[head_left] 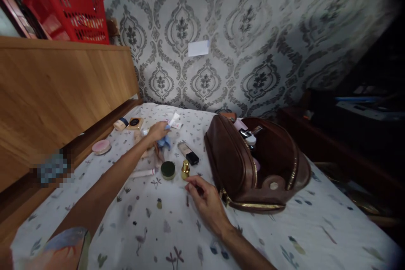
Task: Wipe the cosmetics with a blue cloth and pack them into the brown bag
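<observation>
My left hand [157,130] reaches far across the bed and is closed on a white tube [173,120], with something blue [163,141] just under it. My right hand [207,202] rests on the printed sheet [164,223] with its fingers curled, close to a small gold-capped bottle [185,169]; what it holds, if anything, I cannot make out. Around them lie a round dark green jar [168,170], a foundation bottle with a black cap [188,152] and a slim pale tube [143,173]. An open brown leather pouch [236,164] stands right of my right hand.
A pink round compact [101,146], a square compact [134,123] and a small beige jar [120,124] lie near the wooden headboard [63,93]. A red basket [68,8] sits on top of it. Patterned wallpaper [253,29] lies behind; dark furniture [348,126] stands at the right.
</observation>
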Action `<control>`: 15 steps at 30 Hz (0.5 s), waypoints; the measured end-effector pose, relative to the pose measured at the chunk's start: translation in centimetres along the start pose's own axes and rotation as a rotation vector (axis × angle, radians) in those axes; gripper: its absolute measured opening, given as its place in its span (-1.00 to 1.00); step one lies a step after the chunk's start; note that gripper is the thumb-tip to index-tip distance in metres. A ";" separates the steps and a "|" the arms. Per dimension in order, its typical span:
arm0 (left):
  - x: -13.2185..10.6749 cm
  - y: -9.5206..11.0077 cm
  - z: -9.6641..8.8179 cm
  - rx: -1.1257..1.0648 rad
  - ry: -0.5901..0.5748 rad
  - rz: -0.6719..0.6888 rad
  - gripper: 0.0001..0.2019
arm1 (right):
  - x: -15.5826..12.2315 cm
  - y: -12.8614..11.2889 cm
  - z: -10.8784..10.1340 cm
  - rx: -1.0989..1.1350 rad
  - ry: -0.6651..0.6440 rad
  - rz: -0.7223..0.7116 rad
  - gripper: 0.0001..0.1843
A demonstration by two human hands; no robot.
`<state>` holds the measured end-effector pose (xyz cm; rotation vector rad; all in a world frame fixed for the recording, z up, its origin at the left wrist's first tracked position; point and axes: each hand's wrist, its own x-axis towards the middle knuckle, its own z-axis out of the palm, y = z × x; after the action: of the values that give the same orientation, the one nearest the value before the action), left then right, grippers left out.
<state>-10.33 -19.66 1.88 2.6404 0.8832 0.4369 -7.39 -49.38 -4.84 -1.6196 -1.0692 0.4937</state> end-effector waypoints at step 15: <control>-12.1 -4.1 -0.8 -0.665 0.151 -0.187 -0.61 | -0.2 -1.1 0.2 -0.047 -0.025 0.008 -0.64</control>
<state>-22.03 -23.87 -1.22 1.9231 0.8360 0.7384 -8.02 -49.42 -3.96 -1.6628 -1.1005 0.4982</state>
